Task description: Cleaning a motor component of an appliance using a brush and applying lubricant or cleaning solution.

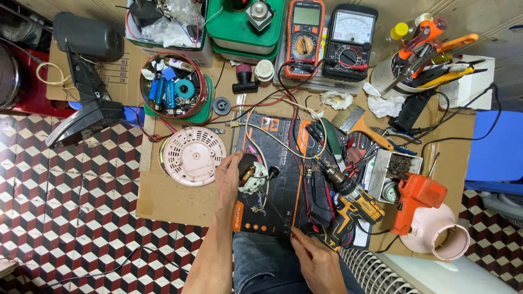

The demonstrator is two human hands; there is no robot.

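My left hand (227,177) grips a small electric motor (251,175) with copper windings and a white housing, holding it on a black and orange mat (283,179). My right hand (315,260) pinches the near end of a thin dark rod or screwdriver shaft (275,213) whose tip reaches toward the motor. A pink perforated round cover (192,155) lies just left of my left hand. A yellow and black cordless drill (351,204) rests to the right of the rod.
Two multimeters (327,38) sit at the back with red and black leads trailing over the mat. A round tin of small parts (173,87), a paintbrush (362,125), an orange glue gun (415,196), a pink housing (444,234) and a tool cup (419,60) crowd the cardboard worktop.
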